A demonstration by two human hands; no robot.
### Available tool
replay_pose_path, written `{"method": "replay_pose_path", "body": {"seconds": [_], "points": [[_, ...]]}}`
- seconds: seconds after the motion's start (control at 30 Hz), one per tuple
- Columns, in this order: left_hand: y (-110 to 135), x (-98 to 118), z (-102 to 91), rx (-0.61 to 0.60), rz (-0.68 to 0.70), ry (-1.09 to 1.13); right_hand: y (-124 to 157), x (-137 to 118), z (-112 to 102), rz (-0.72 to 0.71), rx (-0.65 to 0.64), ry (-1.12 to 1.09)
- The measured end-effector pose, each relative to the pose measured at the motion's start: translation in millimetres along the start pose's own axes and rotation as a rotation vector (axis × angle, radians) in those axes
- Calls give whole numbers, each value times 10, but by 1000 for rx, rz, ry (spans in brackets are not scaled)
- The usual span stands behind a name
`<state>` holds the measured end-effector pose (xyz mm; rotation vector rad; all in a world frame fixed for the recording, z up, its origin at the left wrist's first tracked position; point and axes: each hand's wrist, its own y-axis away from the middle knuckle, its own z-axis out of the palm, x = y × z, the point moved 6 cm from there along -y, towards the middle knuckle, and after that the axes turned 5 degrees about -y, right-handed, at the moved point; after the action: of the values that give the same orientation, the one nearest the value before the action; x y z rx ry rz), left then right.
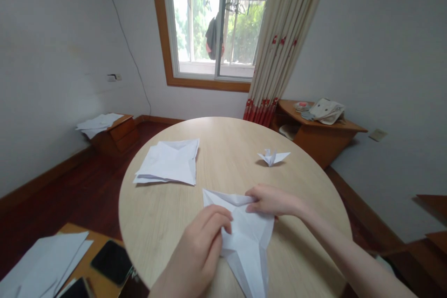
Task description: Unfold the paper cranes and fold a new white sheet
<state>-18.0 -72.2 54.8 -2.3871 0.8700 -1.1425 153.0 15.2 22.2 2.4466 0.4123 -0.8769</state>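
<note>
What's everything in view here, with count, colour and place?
Creased paper: 1, white, table's near side
Paper bird: 1, white, table's right
Paper stack: 1, white, table's left
Round table: 1, pale wood, centre
Flat devices: 2, black, lower left
Loose papers: several, white, lower left and far left
Stand: 1, brown, lower left
Cabinet: 1, brown, left
Corner shelf: 1, brown, right
Cloth item: 1, pale, corner shelf
Curtain: 1, cream and red, beside window
Window: 1, silvery frame, far wall
Left hand, right hand: 1 each, bare, on creased paper
</note>
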Motion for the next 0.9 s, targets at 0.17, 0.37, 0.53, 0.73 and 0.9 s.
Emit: {"method": "replay_pose_path", "body": {"seconds": [0.17,0.37,0.53,0.73,0.9], "points": [[-12,-193,434,-662,-173,-191,-55,-63,-66,-84,19,179],[208,-292,558,-889,-244,-489,-165,344,44,28,-111,235],[357,-391,678,-793,-332,-598,-14,376,184,-147,476,611],[531,-635,797,-577,-372,-483,359,458,914,-410,587,745],[462,-912,626,-177,-648,-438,433,632,1126,-408,683,838]]}}
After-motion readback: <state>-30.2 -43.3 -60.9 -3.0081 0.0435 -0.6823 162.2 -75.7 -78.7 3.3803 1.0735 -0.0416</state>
